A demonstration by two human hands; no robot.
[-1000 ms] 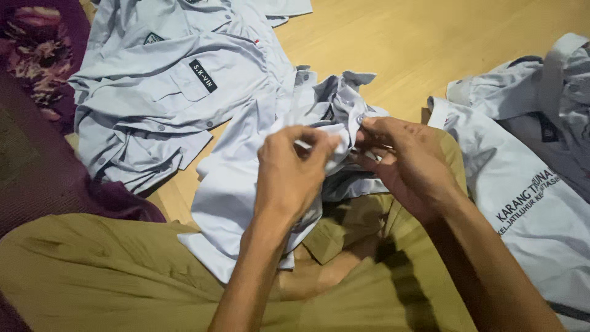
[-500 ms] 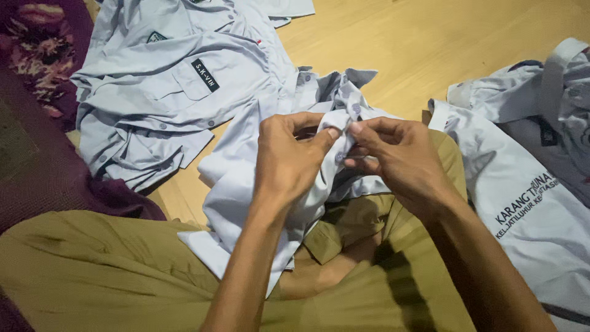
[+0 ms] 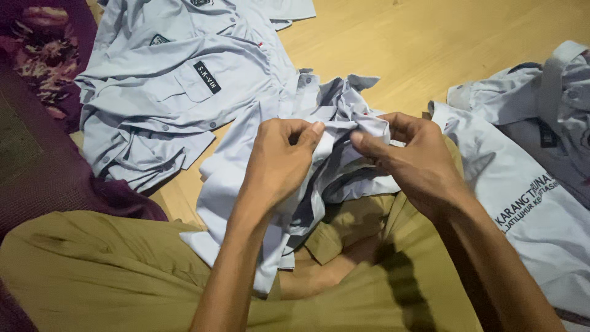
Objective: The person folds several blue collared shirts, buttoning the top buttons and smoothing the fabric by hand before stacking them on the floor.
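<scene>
A crumpled pale blue-white shirt [image 3: 246, 178] lies across my lap and onto the wooden floor. My left hand [image 3: 279, 163] pinches a fold of its fabric near the top, thumb and fingers closed on the cloth. My right hand [image 3: 409, 163] grips the same bunched fold from the right side, fingertips close to the left hand's. The part of the shirt under my hands is hidden. My legs in olive-khaki trousers [image 3: 110, 276] are folded below.
Another pale shirt with a dark name patch [image 3: 178, 86] lies spread at upper left. A white shirt with printed lettering [image 3: 528, 203] and more pale garments [image 3: 547, 98] lie at right. A dark purple patterned cloth [image 3: 37, 123] covers the left. Bare wooden floor [image 3: 430, 49] shows at the top.
Both hands have shifted slightly up and closer together on the shirt, regripping the bunched fold. The shirt's fabric has been drawn up between them.
</scene>
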